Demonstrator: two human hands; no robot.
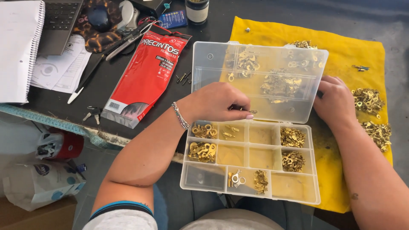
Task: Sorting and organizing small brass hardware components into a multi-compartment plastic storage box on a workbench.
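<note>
Starting at the far left, a spiral notebook (19,47) lies cut off by the picture's edge, with a laptop (59,23) corner and printed sheets (59,70) beside it on the dark tabletop (110,81). Below the tabletop's edge stand a white bag (36,185) and a red container (64,145), both partly hidden. Two small keys (93,114) rest near a long red flat packet (147,76) with white lettering and a barcode patch at its lower end; a few dark screws (183,78) lie just right of it, too small to count surely. The left hand (217,102), a beaded bracelet (180,116) on its wrist, pinches a small brass terminal (252,112) between closed fingers (240,111) above the clear plastic organizer box (249,162). The box has three rows of compartments; about eight of them hold brass ring terminals (202,151), and the others look bare. Its open lid (255,81) blurs the heaps behind it. The right hand (336,102) grips the lid's right edge, its fingertips hidden. Two loose heaps of terminals (367,100) lie on the yellow cloth (349,51) at the far right.
</note>
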